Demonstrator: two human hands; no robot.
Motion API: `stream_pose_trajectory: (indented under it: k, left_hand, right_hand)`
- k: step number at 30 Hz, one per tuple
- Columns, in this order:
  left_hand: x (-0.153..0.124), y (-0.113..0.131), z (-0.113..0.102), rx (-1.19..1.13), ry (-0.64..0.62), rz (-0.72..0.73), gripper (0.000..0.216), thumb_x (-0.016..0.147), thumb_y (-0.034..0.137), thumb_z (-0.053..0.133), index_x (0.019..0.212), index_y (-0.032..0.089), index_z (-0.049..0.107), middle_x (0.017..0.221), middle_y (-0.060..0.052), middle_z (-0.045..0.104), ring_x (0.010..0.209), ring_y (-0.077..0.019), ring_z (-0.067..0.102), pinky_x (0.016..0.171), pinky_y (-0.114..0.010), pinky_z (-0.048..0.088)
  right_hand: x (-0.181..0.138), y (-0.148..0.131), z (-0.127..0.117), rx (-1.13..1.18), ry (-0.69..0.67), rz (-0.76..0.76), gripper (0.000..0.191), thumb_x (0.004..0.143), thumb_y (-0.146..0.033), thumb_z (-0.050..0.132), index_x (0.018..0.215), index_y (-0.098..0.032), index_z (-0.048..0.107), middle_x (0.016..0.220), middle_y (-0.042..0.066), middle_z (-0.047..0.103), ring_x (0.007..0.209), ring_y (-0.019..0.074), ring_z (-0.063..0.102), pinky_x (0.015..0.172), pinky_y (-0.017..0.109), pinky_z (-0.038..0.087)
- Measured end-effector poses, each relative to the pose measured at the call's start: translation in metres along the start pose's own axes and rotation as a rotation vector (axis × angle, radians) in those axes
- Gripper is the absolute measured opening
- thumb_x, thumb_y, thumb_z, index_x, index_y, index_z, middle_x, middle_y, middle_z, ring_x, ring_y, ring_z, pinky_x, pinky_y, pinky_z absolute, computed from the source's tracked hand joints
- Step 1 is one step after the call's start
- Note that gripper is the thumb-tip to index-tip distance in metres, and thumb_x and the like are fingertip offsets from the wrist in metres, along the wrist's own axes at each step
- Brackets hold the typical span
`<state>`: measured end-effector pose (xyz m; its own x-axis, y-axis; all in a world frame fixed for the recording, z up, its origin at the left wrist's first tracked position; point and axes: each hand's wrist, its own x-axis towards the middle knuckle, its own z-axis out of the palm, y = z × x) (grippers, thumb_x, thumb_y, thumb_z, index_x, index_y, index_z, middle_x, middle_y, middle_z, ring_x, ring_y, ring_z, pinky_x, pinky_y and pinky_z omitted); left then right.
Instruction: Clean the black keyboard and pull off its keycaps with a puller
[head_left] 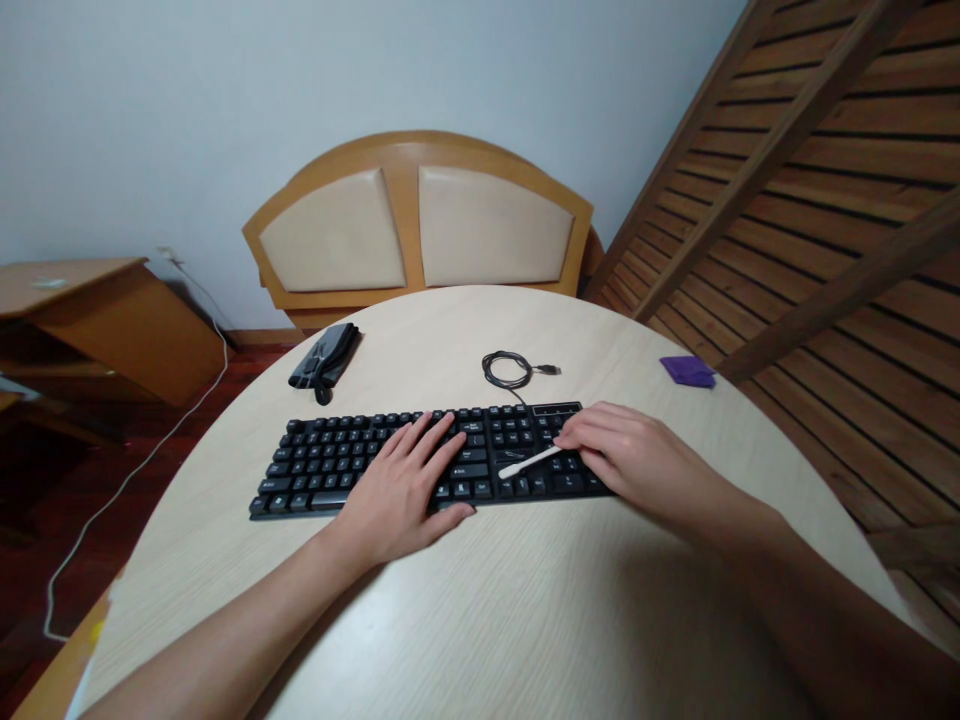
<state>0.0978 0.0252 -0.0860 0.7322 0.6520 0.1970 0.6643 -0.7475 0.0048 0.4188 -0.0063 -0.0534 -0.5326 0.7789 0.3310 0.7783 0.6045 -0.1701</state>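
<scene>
A black keyboard (pixel 330 460) lies across the round pale wooden table (pixel 480 600). My left hand (pixel 409 490) rests flat on its middle keys, fingers stretched out and holding nothing. My right hand (pixel 637 460) is over the keyboard's right end, fingers pinched on a thin white stick (pixel 529 462) whose tip points left onto the keys. The keyboard's coiled black cable (pixel 510 370) lies just behind it.
A black pouch (pixel 326 355) sits at the table's back left, a purple cloth (pixel 688 371) at the back right. Behind the table stands a wooden chair back (pixel 416 225). A slatted wooden frame (pixel 810 200) leans on the right; a wooden cabinet (pixel 97 310) and white cord on the left.
</scene>
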Motion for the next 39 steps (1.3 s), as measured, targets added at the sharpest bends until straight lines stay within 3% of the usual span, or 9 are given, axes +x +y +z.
stream_pose_trajectory:
  k: [9,21,27,39]
  left_hand:
    - [0.000,-0.003,0.002,-0.004,-0.003,-0.012,0.078,0.094,0.067,0.050,0.152,0.015,0.043,0.164,-0.016,0.033,0.151,-0.0373,0.030,0.121,-0.057,0.032]
    - [0.000,-0.006,0.003,-0.007,0.019,-0.014,0.078,0.094,0.066,0.052,0.152,0.015,0.043,0.164,-0.016,0.033,0.150,-0.0375,0.031,0.121,-0.057,0.032]
    - [0.000,-0.006,0.004,-0.019,0.037,-0.021,0.076,0.093,0.064,0.054,0.151,0.015,0.045,0.163,-0.015,0.035,0.150,-0.0378,0.033,0.121,-0.057,0.033]
    - [-0.001,-0.007,0.003,0.001,0.020,-0.021,0.078,0.094,0.065,0.052,0.151,0.014,0.044,0.164,-0.016,0.034,0.150,-0.0375,0.032,0.121,-0.056,0.033]
  right_hand:
    - [-0.003,0.009,-0.001,-0.003,-0.042,0.020,0.023,0.095,-0.009,0.053,0.093,-0.019,0.073,0.095,0.006,0.073,0.091,0.0228,0.065,0.082,0.037,0.053]
    - [-0.005,0.008,-0.006,-0.057,0.062,0.010,0.024,0.095,-0.011,0.052,0.095,-0.019,0.074,0.095,0.006,0.074,0.089,0.0219,0.067,0.079,0.035,0.053]
    - [-0.004,-0.003,-0.003,-0.018,-0.005,-0.022,0.024,0.098,-0.014,0.050,0.095,-0.019,0.073,0.093,0.005,0.073,0.086,0.0204,0.067,0.077,0.034,0.050]
    - [-0.005,-0.008,-0.010,0.066,-0.084,-0.027,0.022,0.085,-0.005,0.048,0.081,-0.019,0.065,0.080,0.002,0.067,0.069,0.0152,0.059,0.065,0.029,0.039]
